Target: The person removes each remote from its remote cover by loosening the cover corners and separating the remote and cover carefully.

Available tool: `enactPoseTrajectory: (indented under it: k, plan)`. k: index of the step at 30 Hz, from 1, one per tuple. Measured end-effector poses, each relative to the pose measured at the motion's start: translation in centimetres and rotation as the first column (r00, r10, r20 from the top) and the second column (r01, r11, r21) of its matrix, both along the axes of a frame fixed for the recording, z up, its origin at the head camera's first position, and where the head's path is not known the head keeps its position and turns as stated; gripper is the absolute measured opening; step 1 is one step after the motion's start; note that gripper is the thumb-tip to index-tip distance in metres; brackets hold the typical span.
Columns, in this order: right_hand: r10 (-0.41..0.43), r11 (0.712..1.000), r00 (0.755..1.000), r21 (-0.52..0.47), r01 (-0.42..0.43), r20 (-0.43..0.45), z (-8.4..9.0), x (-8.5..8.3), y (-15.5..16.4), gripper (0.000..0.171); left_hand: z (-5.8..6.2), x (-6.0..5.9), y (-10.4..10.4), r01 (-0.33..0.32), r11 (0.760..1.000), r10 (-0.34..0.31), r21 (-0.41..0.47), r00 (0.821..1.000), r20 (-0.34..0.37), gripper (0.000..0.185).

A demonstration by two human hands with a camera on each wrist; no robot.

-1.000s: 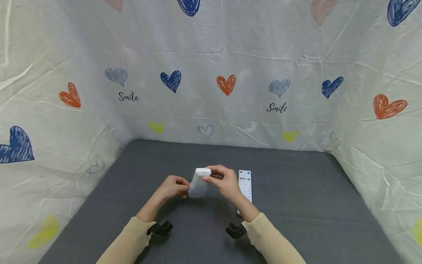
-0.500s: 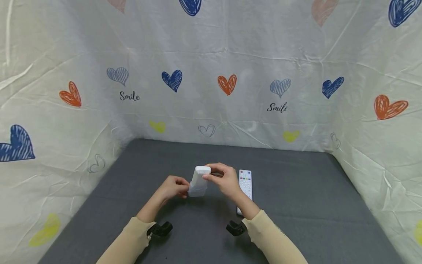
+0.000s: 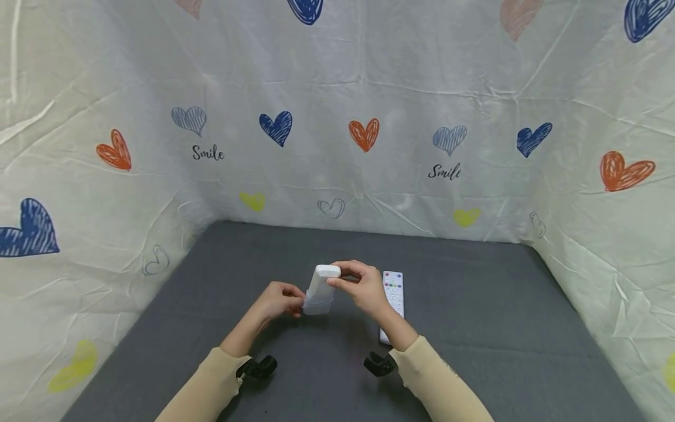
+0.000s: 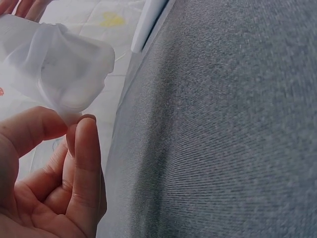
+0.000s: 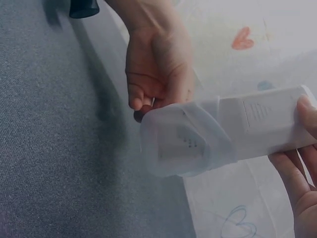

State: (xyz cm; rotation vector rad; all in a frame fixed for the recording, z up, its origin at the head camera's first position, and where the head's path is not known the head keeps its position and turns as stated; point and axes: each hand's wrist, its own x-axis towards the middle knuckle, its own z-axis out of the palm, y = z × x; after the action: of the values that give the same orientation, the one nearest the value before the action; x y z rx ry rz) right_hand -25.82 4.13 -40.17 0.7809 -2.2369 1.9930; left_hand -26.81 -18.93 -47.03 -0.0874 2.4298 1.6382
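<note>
The grip of the left hand [image 3: 277,300] pinches the edge of a translucent cover [image 5: 168,141] around the lower end of a tilted white device [image 3: 320,284], above the grey surface [image 3: 464,305]. The right hand [image 3: 364,288] clasps its upper end. Beside that lies a white remote control [image 3: 393,293], key labels illegible. Both holds match a second ago. Farther, "Smile" reads twice on the heart-printed backdrop [image 3: 316,170].

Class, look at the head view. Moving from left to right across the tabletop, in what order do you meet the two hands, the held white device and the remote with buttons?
Left hand, held white device, right hand, remote with buttons.
</note>
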Motion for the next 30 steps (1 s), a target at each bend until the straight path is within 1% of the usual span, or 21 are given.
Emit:
enactPoseTrajectory:
  k: [6,13,19,23,27,30]
  plan:
    - [0.000,1.000,1.000,-0.003,0.000,-0.010,0.1,0.1,0.0,0.028,-0.1,0.2,0.0,0.008,1.000,-0.008,0.002,1.000,-0.007,0.010]
    - [-0.004,1.000,0.999,0.006,0.004,-0.033,0.1,0.1,0.1,0.027,-0.2,0.5,0.1,0.005,1.000,-0.005,0.008,1.000,0.006,0.009]
    - [-0.010,1.000,0.999,0.017,0.011,-0.031,0.4,0.1,0.2,0.027,0.0,0.7,0.4,0.025,1.000,-0.025,0.003,1.000,-0.003,0.011]
    - [-0.006,0.999,1.000,0.033,0.007,-0.027,0.6,0.1,0.2,0.027,0.4,1.0,0.6,0.026,1.000,-0.026,-0.001,1.000,-0.003,0.010]
    - [0.003,0.999,1.000,0.033,-0.002,-0.031,0.7,0.1,0.3,0.026,1.4,1.6,1.1,0.031,0.999,-0.031,-0.011,1.000,0.000,0.010]
    - [0.012,0.999,1.000,0.031,-0.011,-0.028,0.7,0.0,0.4,0.026,1.3,1.5,1.1,0.035,0.999,-0.035,-0.015,0.999,-0.004,0.009]
